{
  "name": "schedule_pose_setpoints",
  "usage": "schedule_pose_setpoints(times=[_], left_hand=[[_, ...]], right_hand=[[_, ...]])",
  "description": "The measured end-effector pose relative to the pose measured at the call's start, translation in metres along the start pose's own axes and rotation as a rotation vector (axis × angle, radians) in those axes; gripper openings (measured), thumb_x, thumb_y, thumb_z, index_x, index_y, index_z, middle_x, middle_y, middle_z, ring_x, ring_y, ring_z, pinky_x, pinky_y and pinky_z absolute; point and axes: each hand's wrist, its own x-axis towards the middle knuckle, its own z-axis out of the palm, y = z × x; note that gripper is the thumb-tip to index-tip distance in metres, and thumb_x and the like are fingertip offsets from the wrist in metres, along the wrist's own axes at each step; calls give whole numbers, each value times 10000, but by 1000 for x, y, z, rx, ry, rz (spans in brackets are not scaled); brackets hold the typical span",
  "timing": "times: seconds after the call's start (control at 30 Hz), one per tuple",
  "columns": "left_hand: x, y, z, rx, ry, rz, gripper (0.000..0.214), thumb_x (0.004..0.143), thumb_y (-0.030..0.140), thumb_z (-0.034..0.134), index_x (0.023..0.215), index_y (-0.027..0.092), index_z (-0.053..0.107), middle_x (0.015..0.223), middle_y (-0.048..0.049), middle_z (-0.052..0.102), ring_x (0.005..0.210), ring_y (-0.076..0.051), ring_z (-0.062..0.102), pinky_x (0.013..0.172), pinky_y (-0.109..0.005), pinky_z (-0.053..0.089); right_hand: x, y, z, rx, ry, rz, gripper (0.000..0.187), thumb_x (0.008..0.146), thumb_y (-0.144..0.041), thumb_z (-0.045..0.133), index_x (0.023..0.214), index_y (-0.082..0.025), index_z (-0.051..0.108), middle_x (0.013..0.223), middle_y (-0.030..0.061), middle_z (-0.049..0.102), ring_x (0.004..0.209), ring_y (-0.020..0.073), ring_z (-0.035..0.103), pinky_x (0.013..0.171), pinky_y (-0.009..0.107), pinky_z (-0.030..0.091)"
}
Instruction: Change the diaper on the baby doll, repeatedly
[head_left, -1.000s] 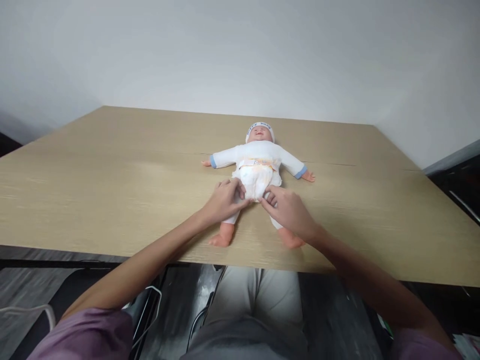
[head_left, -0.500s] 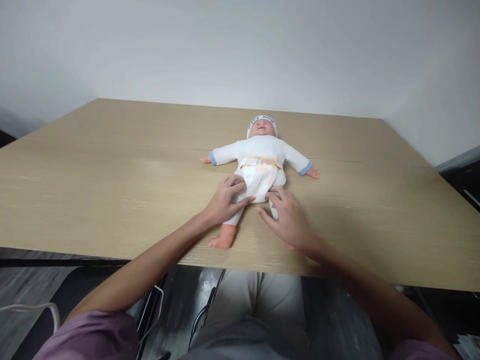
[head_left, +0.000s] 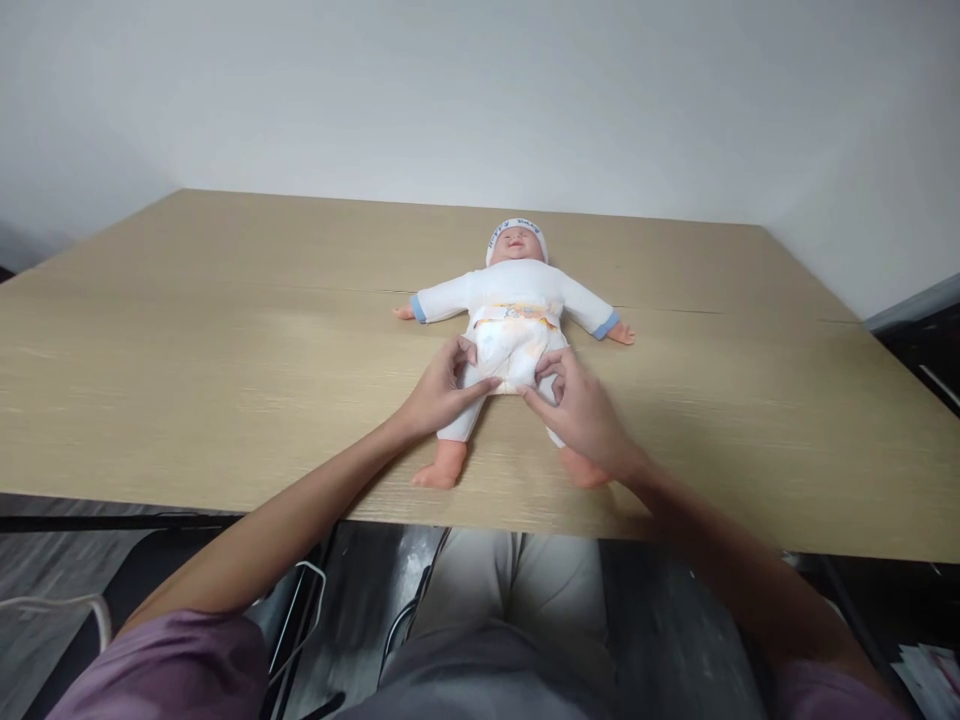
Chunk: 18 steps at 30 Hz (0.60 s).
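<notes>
Doll (head_left: 516, 290) lies face up on the wooden table (head_left: 225, 330), arms spread, head toward the far side and feet by the near edge. At its diaper (head_left: 510, 345), the left hand (head_left: 442, 390) pinches the left leg edge between thumb and curled fingers. The right hand (head_left: 581, 410) pinches the right leg edge likewise, thumbs nearly meeting.
</notes>
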Motion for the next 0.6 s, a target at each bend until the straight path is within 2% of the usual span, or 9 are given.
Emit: schedule_pose_setpoints(times=[0.07,0.13,0.23,0.33,0.43,0.5,0.6], left_hand=[[1,-6,3,-92,28,-5,518,866,450,893,1026,261,438,998,5,576,871,-173,563,826,-338,501],[1,-11,6,-186,58,-31,567,840,454,919,1064,268,433,1051,-1,613,932,-178,622,859,-334,524],[-2,-12,6,-237,91,-94,552,850,499,924,1139,259,519,1097,-30,692,1012,-209,686,892,-349,546],[-5,-3,3,-62,64,-85,412,941,563,855,1101,219,694,1074,-49,742,1005,-225,675,911,-363,521],[-5,8,-2,79,7,-74,434,1006,630,769,974,198,775,934,-31,725,919,-220,613,855,-351,475],[-2,11,-4,-42,-47,-128,484,1000,666,759,947,185,773,902,-31,717,877,-213,603,797,-335,460],[2,10,-5,-349,-97,-242,512,930,676,836,1012,175,768,1017,-60,764,915,-216,652,800,-324,491]], right_hand=[[4,0,-6,37,19,49,325,934,-435,827,1074,-281,578,1008,23,826,684,222,686,714,383,495],[6,-1,-12,15,37,55,320,936,-449,843,1036,-281,589,979,18,845,752,245,737,773,393,502],[6,-4,-18,-44,22,29,266,976,-472,823,994,-271,649,971,25,863,865,275,790,824,400,496],[3,-7,-17,-114,-10,-11,241,1025,-486,778,964,-260,721,963,35,859,905,281,778,834,397,476],[1,-7,-12,-175,-19,-71,286,1044,-492,752,904,-244,735,947,52,826,936,279,719,863,394,451],[3,-3,-10,-152,-8,-92,323,1044,-496,741,861,-231,720,933,55,797,926,264,675,870,385,447],[7,6,-11,-2,-31,-7,351,1032,-544,735,900,-219,755,843,25,744,819,223,629,799,357,462]])
